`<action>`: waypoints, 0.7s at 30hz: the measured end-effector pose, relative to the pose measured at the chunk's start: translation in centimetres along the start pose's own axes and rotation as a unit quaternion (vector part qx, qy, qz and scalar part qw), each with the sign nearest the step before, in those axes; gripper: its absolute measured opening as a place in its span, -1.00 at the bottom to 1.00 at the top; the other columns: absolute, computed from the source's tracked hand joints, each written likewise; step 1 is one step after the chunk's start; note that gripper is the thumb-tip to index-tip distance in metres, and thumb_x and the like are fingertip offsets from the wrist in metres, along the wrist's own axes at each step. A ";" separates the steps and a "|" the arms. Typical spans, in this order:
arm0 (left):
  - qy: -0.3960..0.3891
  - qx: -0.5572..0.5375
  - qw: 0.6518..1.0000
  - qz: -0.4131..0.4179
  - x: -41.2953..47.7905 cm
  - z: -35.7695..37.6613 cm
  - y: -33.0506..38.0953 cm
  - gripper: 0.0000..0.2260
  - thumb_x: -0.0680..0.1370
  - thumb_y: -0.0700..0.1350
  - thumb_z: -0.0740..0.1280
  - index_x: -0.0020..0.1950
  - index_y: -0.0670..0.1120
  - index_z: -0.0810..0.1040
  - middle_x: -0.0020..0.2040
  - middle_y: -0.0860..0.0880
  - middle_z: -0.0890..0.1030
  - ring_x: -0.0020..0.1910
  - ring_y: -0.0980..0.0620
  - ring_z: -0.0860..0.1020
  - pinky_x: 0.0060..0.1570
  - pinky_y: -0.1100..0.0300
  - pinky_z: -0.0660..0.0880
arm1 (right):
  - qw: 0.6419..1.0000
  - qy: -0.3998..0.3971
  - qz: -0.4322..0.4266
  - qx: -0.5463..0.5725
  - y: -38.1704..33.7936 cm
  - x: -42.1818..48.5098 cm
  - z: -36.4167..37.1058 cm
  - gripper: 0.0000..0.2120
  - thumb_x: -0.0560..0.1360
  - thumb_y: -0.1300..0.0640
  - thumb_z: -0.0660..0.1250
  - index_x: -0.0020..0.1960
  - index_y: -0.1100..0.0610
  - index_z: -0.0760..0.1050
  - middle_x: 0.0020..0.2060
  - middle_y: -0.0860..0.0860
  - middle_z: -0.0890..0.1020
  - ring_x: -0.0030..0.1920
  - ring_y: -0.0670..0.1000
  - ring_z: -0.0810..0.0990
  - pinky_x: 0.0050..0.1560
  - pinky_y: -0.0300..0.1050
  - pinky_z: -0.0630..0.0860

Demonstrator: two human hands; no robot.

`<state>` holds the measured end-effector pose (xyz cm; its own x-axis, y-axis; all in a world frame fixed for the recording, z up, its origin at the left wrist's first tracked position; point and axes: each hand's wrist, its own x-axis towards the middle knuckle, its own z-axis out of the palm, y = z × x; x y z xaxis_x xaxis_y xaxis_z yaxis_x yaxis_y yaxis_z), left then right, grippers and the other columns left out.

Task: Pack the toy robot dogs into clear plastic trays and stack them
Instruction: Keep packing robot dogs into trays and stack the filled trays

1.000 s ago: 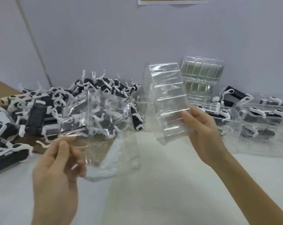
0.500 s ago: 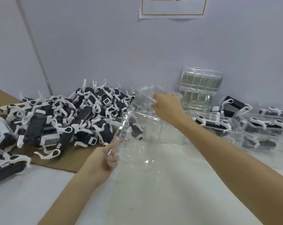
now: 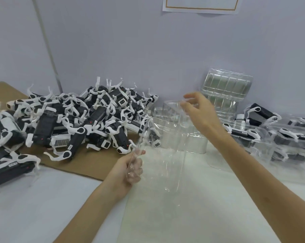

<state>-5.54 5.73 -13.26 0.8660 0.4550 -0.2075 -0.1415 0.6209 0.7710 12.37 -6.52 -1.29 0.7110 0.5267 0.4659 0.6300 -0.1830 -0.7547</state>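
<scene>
The left of the table (image 3: 200,216) is blocked by a heap of toy robot dogs (image 3: 88,120) spread over a cardboard sheet (image 3: 88,165). The right is closed off by packed trays (image 3: 279,137), the back by a stack of empty trays (image 3: 225,92) against the wall (image 3: 148,50). The middle is taken up by a clear tray (image 3: 164,163) gripped by the left hand (image 3: 130,167). Bare table is left open across the near foreground.

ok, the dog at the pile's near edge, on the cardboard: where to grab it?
Pinch the toy dog across its long black body, from above: the body lies exposed on the cardboard, while its thin white legs sprawl among neighbours.
</scene>
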 end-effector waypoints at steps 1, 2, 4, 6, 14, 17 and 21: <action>0.004 0.009 1.000 0.015 -0.1 0.1 -0.2 -0.84 0.65 -0.16 0.13 -0.03 -0.11 0.48 -0.44 0.00 0.32 -0.65 0.19 0.27 -0.67 0.36 0.10 | 0.999 0.001 0.004 0.042 -0.2 -2.0 -0.8 -0.67 0.54 -0.09 0.33 0.27 -0.05 0.44 0.06 -0.17 0.58 -0.04 -0.22 0.58 -0.17 -0.30 0.43; 0.006 0.014 1.000 0.027 -0.3 0.4 -0.2 -0.84 0.64 -0.17 0.14 -0.10 -0.08 0.46 -0.45 0.02 0.34 -0.64 0.19 0.29 -0.66 0.37 0.13 | 0.997 0.001 0.012 0.071 -0.1 -4.0 -1.6 -0.59 0.48 -0.17 0.34 0.27 -0.08 0.42 0.07 -0.21 0.57 -0.02 -0.24 0.59 -0.15 -0.28 0.45; -0.003 -0.004 0.999 0.039 -0.3 0.8 -0.4 -0.81 0.62 -0.25 0.13 -0.15 -0.07 0.42 -0.45 0.02 0.34 -0.62 0.17 0.29 -0.67 0.37 0.16 | 0.995 -0.009 0.041 0.094 0.8 -7.9 -2.2 -0.43 0.39 -0.32 0.38 0.31 -0.12 0.37 0.12 -0.24 0.54 -0.01 -0.27 0.59 -0.13 -0.26 0.46; -0.012 -0.017 0.999 0.044 -0.4 1.4 -0.7 -0.82 0.59 -0.29 0.14 -0.14 -0.08 0.44 -0.43 0.01 0.36 -0.61 0.14 0.31 -0.66 0.36 0.22 | 0.992 -0.051 0.088 0.069 2.4 -11.3 -1.9 -0.33 0.36 -0.44 0.36 0.34 -0.16 0.32 0.17 -0.23 0.50 0.02 -0.26 0.58 -0.10 -0.24 0.46; -0.060 0.105 0.991 0.061 -0.6 1.7 -2.1 -0.85 0.54 -0.35 0.14 -0.05 -0.14 0.42 -0.36 -0.12 0.49 -0.48 -0.03 0.46 -0.48 0.19 0.44 | 0.963 -0.109 0.175 0.173 5.7 -14.9 -0.2 -0.43 0.24 -0.26 0.41 0.20 -0.16 0.44 0.05 -0.08 0.62 -0.13 -0.03 0.70 -0.09 -0.17 0.53; -0.048 0.135 0.984 0.108 -0.8 1.6 -1.8 -0.82 0.50 -0.40 0.15 -0.06 -0.16 0.43 -0.33 -0.18 0.54 -0.42 -0.13 0.53 -0.40 0.15 0.52 | 0.968 -0.102 0.150 0.171 6.0 -14.7 -1.2 -0.47 0.25 -0.13 0.39 0.22 -0.23 0.47 0.13 -0.15 0.58 -0.04 -0.08 0.66 0.05 -0.10 0.48; 0.032 0.129 0.975 0.180 -0.8 1.0 -1.0 -0.78 0.46 -0.37 0.31 0.06 -0.14 0.48 -0.27 -0.21 0.61 -0.35 -0.16 0.61 -0.34 0.13 0.58 | 0.974 -0.084 0.125 0.168 6.4 -14.0 -3.0 -0.52 0.32 0.01 0.36 0.23 -0.19 0.51 0.20 -0.13 0.59 0.03 -0.09 0.66 0.18 -0.02 0.50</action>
<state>-5.59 4.06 -13.28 0.7493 0.6581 0.0739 -0.2989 0.2366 0.9245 7.38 -17.56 -11.26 0.7497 0.6345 0.1880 0.2862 -0.0547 -0.9566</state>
